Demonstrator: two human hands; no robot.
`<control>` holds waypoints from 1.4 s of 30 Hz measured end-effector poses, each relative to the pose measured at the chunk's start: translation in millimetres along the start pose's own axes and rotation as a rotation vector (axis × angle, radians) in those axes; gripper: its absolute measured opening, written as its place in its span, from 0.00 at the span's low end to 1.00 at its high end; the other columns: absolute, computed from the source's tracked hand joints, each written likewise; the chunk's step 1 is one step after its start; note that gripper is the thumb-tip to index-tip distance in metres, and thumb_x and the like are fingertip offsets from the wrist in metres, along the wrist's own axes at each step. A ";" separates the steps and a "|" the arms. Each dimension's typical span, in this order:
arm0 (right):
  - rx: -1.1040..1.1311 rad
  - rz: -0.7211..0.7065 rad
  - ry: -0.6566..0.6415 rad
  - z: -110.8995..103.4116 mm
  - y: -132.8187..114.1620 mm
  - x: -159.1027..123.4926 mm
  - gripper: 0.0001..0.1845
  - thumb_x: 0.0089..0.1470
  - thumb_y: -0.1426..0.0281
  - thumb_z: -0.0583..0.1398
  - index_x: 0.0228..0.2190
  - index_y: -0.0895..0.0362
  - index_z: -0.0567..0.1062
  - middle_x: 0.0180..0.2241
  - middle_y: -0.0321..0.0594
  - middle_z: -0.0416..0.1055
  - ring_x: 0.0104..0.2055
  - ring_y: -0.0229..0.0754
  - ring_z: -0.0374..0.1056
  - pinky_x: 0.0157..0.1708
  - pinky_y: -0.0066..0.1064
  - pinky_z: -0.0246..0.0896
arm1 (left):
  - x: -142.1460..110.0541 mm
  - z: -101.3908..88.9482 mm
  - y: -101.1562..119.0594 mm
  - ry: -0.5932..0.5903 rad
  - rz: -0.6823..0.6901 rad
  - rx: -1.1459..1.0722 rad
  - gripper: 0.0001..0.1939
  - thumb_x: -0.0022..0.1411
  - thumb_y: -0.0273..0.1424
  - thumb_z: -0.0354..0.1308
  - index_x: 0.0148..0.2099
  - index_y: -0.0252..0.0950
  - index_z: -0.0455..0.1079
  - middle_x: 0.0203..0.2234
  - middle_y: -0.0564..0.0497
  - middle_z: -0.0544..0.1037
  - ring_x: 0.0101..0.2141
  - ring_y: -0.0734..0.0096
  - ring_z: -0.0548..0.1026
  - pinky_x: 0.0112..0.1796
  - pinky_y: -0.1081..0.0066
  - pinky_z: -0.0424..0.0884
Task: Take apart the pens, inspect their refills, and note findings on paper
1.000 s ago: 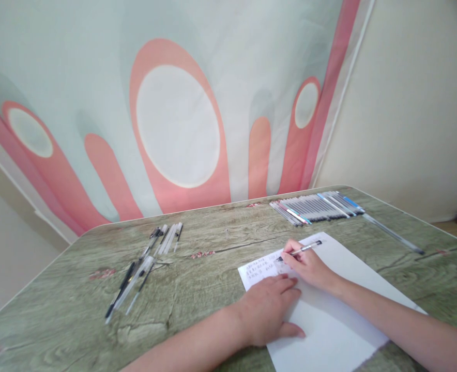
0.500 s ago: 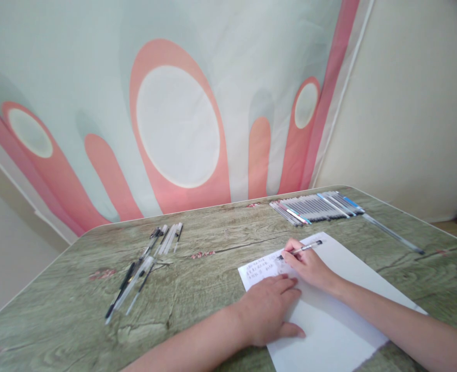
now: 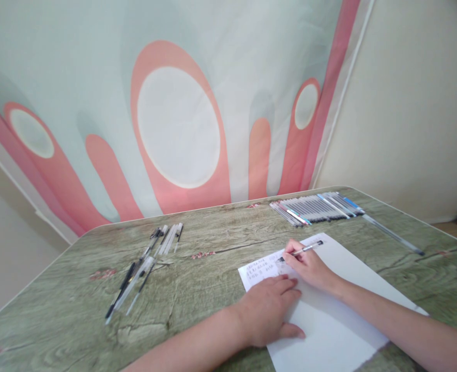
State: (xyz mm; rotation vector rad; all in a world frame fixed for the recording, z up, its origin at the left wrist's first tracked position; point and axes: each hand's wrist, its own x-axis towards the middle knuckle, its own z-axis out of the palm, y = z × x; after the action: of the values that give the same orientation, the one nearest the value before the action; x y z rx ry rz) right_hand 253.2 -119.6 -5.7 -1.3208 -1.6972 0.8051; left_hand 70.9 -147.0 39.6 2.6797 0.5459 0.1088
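Observation:
A white sheet of paper (image 3: 340, 320) lies on the green wood-grain table (image 3: 197, 289), with a few short lines of handwriting near its far left corner. My right hand (image 3: 309, 266) is closed around a clear pen (image 3: 303, 250), its tip touching the paper beside the writing. My left hand (image 3: 269, 310) lies flat on the sheet's left edge with fingers stretched out, holding nothing.
A loose group of pens and clear pen barrels (image 3: 143, 268) lies at the left of the table. A tidy row of several pens (image 3: 316, 206) sits at the far right edge, with one long clear pen (image 3: 393, 235) lying apart. A patterned pink and pale cloth (image 3: 174, 113) hangs behind.
My right hand and the pen have shifted very slightly over the written lines. My left hand has stayed put.

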 end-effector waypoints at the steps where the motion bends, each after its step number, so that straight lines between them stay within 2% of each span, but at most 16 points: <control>1: 0.000 0.002 0.004 -0.1 -0.8 0.0 0.08 0.52 0.66 0.51 0.23 0.56 0.60 0.19 0.29 0.56 0.21 0.33 0.53 0.23 0.26 0.50 | 0.0 -0.1 0.2 0.000 -0.002 0.001 0.30 0.53 0.46 0.50 0.54 0.32 0.57 0.54 0.41 0.59 0.55 0.60 0.54 0.54 0.66 0.50; 13: 0.019 0.026 0.037 -0.7 -1.7 0.8 0.08 0.50 0.66 0.52 0.23 0.56 0.61 0.18 0.30 0.57 0.21 0.34 0.55 0.22 0.26 0.51 | -0.3 -2.6 2.1 -0.024 -0.020 -0.001 0.31 0.53 0.45 0.51 0.55 0.33 0.55 0.55 0.42 0.58 0.56 0.59 0.53 0.54 0.64 0.50; 42: 0.012 0.020 0.020 0.2 0.0 1.1 0.09 0.51 0.65 0.52 0.23 0.56 0.61 0.18 0.29 0.57 0.20 0.33 0.54 0.22 0.26 0.50 | 0.0 -1.9 1.2 -0.029 -0.015 -0.003 0.31 0.53 0.45 0.51 0.55 0.32 0.55 0.55 0.41 0.58 0.56 0.59 0.53 0.54 0.64 0.50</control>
State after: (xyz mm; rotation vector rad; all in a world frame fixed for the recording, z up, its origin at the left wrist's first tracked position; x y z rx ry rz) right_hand 252.9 -118.5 -5.5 -1.3351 -1.6639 0.8102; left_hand 71.0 -147.3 41.8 2.6696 0.5561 0.0664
